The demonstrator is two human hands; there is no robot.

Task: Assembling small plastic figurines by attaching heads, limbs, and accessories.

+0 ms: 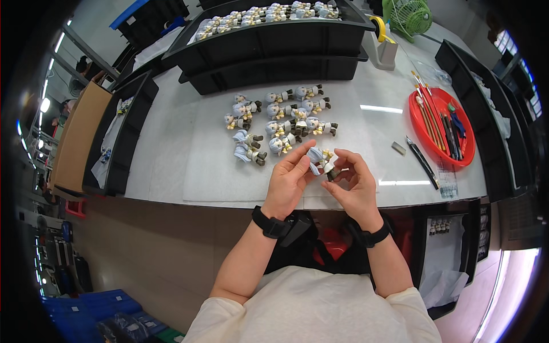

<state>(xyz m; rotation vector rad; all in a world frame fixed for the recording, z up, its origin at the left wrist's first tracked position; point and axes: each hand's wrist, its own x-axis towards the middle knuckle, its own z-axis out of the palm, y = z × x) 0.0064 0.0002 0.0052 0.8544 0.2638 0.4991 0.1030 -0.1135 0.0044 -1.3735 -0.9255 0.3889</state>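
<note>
Between my two hands, just over the near part of the white table, is a small figurine [323, 160] with pale blue-grey hair, a white outfit and dark boots. The fingers of my left hand [291, 180] close on its hair side. My right hand [355, 183] pinches it near the boots with thumb and fingers. Beyond my hands, several similar figurines [280, 111] lie on their sides in loose groups on a pale sheet [209, 166]. Part of the held figurine is hidden by my fingers.
Stacked black bins [274, 60] hold many more figurines at the back. On the right are a red basket [413, 117] of brushes and pens, a craft knife [422, 162], a small grey block [398, 148], a tape dispenser [382, 52] and a green fan [409, 18]. Black trays flank both sides.
</note>
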